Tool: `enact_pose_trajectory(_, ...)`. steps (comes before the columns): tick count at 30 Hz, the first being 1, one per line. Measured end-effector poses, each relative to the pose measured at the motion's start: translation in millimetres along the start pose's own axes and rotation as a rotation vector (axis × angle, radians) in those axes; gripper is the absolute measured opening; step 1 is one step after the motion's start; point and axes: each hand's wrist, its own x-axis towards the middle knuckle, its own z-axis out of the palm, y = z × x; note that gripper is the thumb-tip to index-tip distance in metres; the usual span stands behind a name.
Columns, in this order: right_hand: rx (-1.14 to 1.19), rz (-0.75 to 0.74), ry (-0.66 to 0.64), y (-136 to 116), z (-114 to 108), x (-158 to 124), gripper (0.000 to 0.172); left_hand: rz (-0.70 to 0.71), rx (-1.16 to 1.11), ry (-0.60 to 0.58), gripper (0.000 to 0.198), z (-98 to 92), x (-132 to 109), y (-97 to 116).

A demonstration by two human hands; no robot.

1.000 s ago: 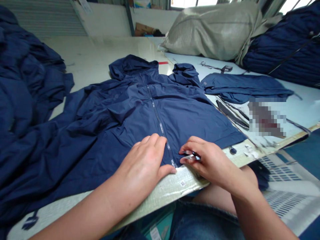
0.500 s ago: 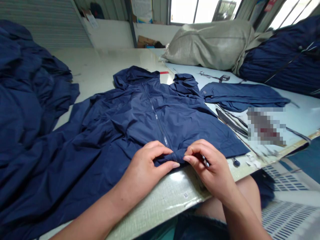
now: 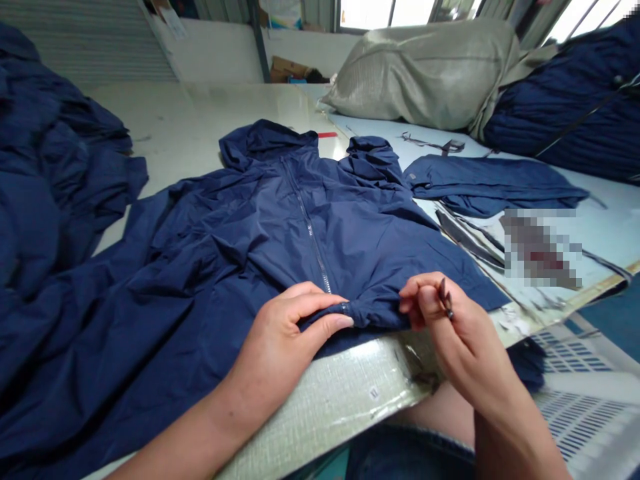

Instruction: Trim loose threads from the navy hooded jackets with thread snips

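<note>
A navy hooded jacket [image 3: 270,227] lies front up on the table, its zipper running down toward me. My left hand [image 3: 295,327] pinches the bottom hem beside the zipper's lower end, thumb in front and fingers behind. My right hand [image 3: 450,320] is closed at the hem's right part, its fingertips close to the fabric. Small dark thread snips [image 3: 445,301] are tucked in that hand, with two pointed tips showing past the thumb. Whether those fingertips also grip cloth or a loose thread is hidden.
Navy garments [image 3: 55,160] are heaped on the left. A folded navy piece [image 3: 495,181] and dark fabric strips [image 3: 470,240] lie to the right. Behind them are a grey sack [image 3: 420,73] and a navy bundle [image 3: 575,120]. A white plastic basket [image 3: 585,400] stands below the table edge.
My right hand has moved right along the hem, away from my left hand, and has turned so the snips' tips point up. The left hand keeps its pinch. The view has shifted slightly.
</note>
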Motion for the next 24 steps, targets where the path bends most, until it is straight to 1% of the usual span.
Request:
enact_pose_trajectory(4, -0.109, -0.018, -0.103, -2.1, -3.9, 3.4, 0.016, 0.033, 0.018, -0.015, 0.011, 0.6, 0.1, -0.8)
enact_pose_trajectory(7, -0.060, -0.073, -0.190, -6.3, -3.9, 8.0, 0.024, 0.039, 0.041, -0.028, 0.012, 1.4, 0.0, -1.7)
enact_pose_trajectory(9, -0.004, -0.108, -0.215, -8.3, -0.8, 11.2, 0.023, 0.043, 0.058, -0.041, 0.013, 1.5, -0.5, -2.2)
enact_pose_trajectory(12, 0.081, -0.127, -0.201, -7.5, 8.5, 13.2, 0.020, 0.055, 0.076, -0.054, 0.014, 0.9, -1.6, -2.3)
enact_pose_trajectory(15, 0.142, -0.105, -0.217, -3.5, 17.2, 9.4, 0.017, 0.049, 0.092, -0.063, 0.016, 0.8, -2.3, -1.6)
enact_pose_trajectory(18, 0.159, -0.075, -0.212, -0.4, 18.7, 4.6, 0.017, 0.040, 0.098, -0.074, 0.017, 1.4, -2.2, -1.0)
enact_pose_trajectory(21, 0.167, -0.096, -0.128, 0.2, 14.6, 5.6, 0.015, 0.045, 0.102, -0.078, 0.017, 1.5, -2.0, -1.2)
enact_pose_trajectory(24, 0.161, -0.180, -0.040, 1.0, 9.6, 10.9, 0.014, 0.068, 0.122, -0.078, 0.017, 1.1, -2.0, -2.1)
